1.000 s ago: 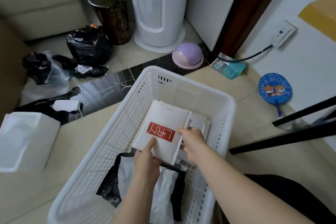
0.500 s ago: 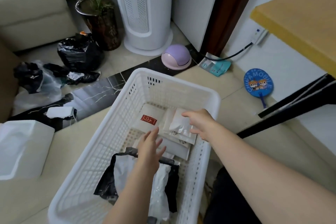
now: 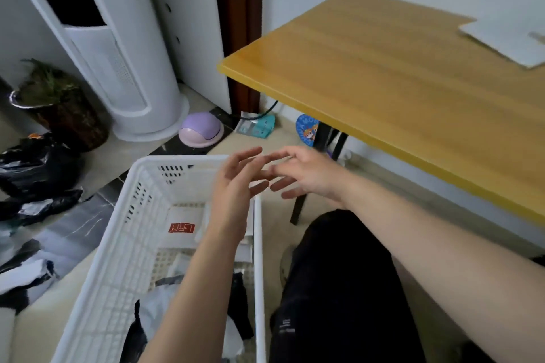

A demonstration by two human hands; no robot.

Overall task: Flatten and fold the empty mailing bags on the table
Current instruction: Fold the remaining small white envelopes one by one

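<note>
Both hands empty, fingers spread: left hand (image 3: 236, 183), right hand (image 3: 303, 174) above white basket (image 3: 138, 244). Folded white bag (image 3: 182, 227) inside read "LRN" on red label.

Basket (image 3: 153, 244) lower left, bags (image 3: 181, 227) inside it. Table (image 3: 398, 91) upper right. Fan tower (image 3: 118, 68) upper left, plant (image 3: 56, 106) left of it.

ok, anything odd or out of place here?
Yes. Crumpled bags lie strewn on the floor left of the basket, not on the table. Both hands, left and right, are empty.
</note>
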